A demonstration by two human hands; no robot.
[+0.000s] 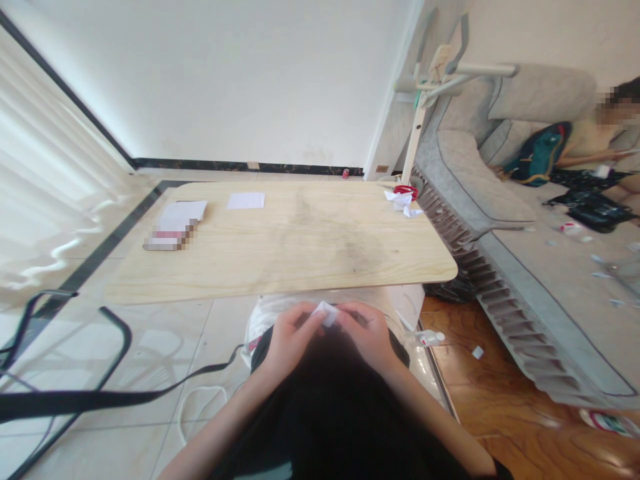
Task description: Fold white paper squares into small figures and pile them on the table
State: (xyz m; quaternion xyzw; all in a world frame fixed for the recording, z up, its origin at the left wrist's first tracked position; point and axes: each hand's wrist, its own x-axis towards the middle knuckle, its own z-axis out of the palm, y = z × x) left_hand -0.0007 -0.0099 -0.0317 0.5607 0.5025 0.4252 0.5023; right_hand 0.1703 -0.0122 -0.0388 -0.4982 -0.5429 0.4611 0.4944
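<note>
A small piece of folded white paper [327,313] is pinched between my two hands, over my lap and just in front of the table's near edge. My left hand [294,333] grips its left side with thumb and fingers. On its right side, my right hand [367,331] holds it the same way. The upper edge of the paper comes to a point. Part of it is covered by my fingers, so the full folded shape cannot be made out.
The wooden table [280,260] carries a paper stack [183,212] at left, a white sheet [246,201], and folded papers [400,200] beside red-handled scissors [407,191] at right. A bottle [431,338] lies right of my legs. Someone sits on the grey sofa [470,173].
</note>
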